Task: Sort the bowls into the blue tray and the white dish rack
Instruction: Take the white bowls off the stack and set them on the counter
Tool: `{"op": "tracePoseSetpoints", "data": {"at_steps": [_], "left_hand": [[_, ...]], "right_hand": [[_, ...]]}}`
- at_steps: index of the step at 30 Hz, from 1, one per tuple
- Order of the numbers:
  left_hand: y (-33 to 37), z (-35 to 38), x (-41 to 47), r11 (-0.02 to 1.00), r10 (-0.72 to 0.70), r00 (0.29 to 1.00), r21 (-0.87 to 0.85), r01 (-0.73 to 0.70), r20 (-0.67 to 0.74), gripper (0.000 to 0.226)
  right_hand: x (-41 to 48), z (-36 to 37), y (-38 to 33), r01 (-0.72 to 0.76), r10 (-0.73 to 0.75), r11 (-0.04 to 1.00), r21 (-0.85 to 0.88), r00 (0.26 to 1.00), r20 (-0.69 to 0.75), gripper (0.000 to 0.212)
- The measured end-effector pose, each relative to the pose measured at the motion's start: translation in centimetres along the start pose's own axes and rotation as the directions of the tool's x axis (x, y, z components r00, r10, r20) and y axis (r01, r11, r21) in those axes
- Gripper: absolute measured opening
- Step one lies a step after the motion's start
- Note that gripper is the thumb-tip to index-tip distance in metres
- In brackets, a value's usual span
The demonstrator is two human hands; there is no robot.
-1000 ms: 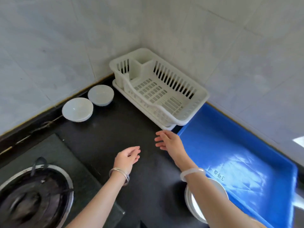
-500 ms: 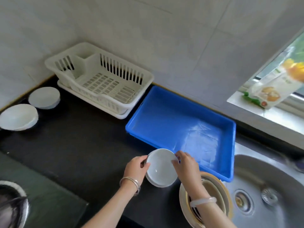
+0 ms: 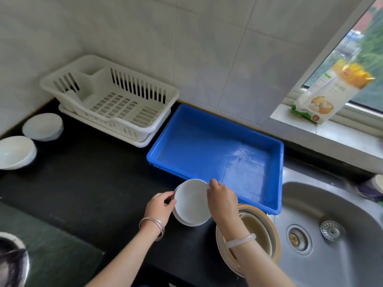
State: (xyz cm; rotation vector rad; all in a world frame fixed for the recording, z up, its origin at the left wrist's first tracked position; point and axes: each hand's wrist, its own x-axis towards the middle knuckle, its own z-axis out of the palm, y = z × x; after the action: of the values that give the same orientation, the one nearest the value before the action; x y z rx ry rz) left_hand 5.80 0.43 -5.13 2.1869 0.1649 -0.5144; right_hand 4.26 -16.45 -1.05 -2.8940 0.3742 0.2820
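Note:
A small stack of white bowls (image 3: pixel 191 203) sits on the black counter just in front of the blue tray (image 3: pixel 207 146). My left hand (image 3: pixel 160 207) pinches the stack's left rim and my right hand (image 3: pixel 222 200) grips its right rim. The blue tray holds nothing. The white dish rack (image 3: pixel 116 100) stands behind and to the left, with nothing in it. Two more white bowls lie at the far left: one upside down (image 3: pixel 42 126) and one upright (image 3: pixel 14 152). A stack of beige bowls (image 3: pixel 263 235) rests under my right forearm.
A steel sink (image 3: pixel 331 228) lies to the right of the tray. A food packet (image 3: pixel 331 94) leans on the window sill. A gas hob with a pan (image 3: pixel 12 262) occupies the lower left corner. Tiled walls close off the back.
The view swung right from the rack toward the sink. Both hands, open above the counter a second ago, came down and took hold of the white bowl stack's rims.

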Motion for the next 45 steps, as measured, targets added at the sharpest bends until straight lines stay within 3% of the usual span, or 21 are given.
{"op": "tracePoseSetpoints", "data": {"at_steps": [6,12,19,27,35,45], "left_hand": [[0.4,-0.3,-0.1,0.994,-0.028,0.999,-0.107,0.031,0.034,0.032],[1.4,0.2,0.3,0.998,-0.009,1.000,0.058,0.010,-0.014,0.029],[2.7,0.9,0.2,0.987,0.009,0.991,0.161,0.013,-0.134,0.015],[4.0,-0.2,0.3,1.000,-0.006,0.987,0.013,0.008,-0.162,0.017],[2.7,-5.8,1.3,0.975,-0.121,0.964,-0.208,0.071,-0.238,0.022],[-5.4,-14.3,1.3,0.846,-0.378,0.838,-0.513,0.141,-0.392,0.021]], "right_hand": [[-0.1,-1.1,1.9,-0.105,0.114,0.981,0.163,0.993,-0.041,0.016],[-0.1,-2.4,3.5,-0.210,0.238,0.909,0.360,0.971,-0.035,0.009],[-0.8,-3.3,4.1,-0.216,0.256,0.890,0.403,0.966,-0.048,0.008],[-1.4,-4.9,4.1,-0.176,0.234,0.865,0.471,0.970,-0.067,0.009],[-0.2,-7.3,1.7,-0.102,0.171,0.808,0.580,0.983,-0.065,0.012],[4.7,-3.1,-8.6,-0.039,-0.003,0.802,0.596,0.998,0.069,0.009]]}}
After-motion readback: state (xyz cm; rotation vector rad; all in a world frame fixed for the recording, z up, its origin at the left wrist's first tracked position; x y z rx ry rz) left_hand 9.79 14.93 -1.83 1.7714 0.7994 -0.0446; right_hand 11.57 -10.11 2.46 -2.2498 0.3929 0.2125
